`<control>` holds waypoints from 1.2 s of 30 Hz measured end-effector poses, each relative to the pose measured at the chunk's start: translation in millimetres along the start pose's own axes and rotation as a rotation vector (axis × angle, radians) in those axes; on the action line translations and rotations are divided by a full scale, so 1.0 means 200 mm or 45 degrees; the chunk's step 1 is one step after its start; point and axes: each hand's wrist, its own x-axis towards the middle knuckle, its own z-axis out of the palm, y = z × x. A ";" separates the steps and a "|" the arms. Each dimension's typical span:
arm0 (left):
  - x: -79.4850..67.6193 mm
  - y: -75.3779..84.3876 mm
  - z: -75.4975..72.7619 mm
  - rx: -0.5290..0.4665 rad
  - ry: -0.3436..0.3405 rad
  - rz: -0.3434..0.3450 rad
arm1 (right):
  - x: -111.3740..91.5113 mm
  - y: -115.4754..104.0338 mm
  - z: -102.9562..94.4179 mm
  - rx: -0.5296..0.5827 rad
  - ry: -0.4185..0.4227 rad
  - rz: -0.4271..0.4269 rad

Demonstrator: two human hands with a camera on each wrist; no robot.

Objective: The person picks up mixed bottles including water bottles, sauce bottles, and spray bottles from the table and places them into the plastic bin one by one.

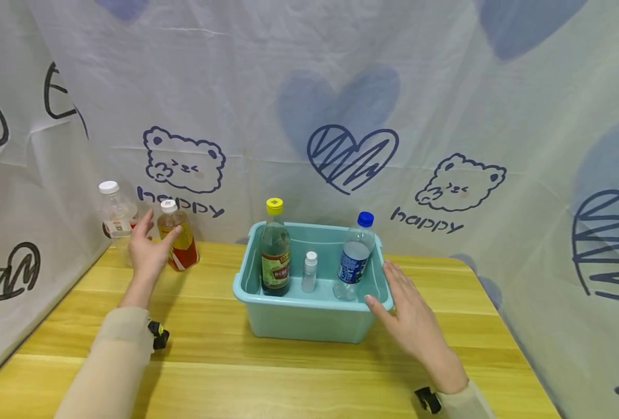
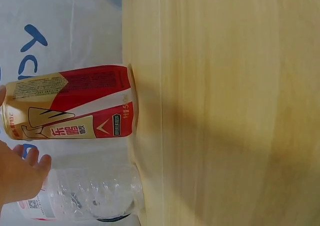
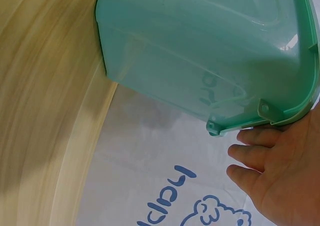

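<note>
At the back left, my left hand [image 1: 149, 250] reaches with thumb and fingers spread toward a red-and-gold drink bottle [image 1: 184, 241] with a white cap. Its label shows large in the left wrist view, the bottle [image 2: 75, 101] standing on the wood. A clear plastic bottle [image 1: 116, 212] with a white cap stands just left of it, partly behind the hand. My right hand [image 1: 414, 314] lies along the right rim of a teal plastic basin [image 1: 309, 320], fingers extended on its outer side. In the right wrist view, those fingers [image 3: 250, 156] sit right at the rim.
Inside the basin stand a dark sauce bottle [image 1: 275, 250] with a yellow cap, a small clear bottle [image 1: 309, 273] with a white cap, and a clear bottle [image 1: 354, 262] with a blue cap. A printed cloth [image 1: 262, 87] hangs behind the wooden table [image 1: 210, 372].
</note>
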 end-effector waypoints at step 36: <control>0.03 -0.05 0.04 -0.001 -0.062 0.020 | 0.00 0.00 -0.01 0.017 0.005 -0.007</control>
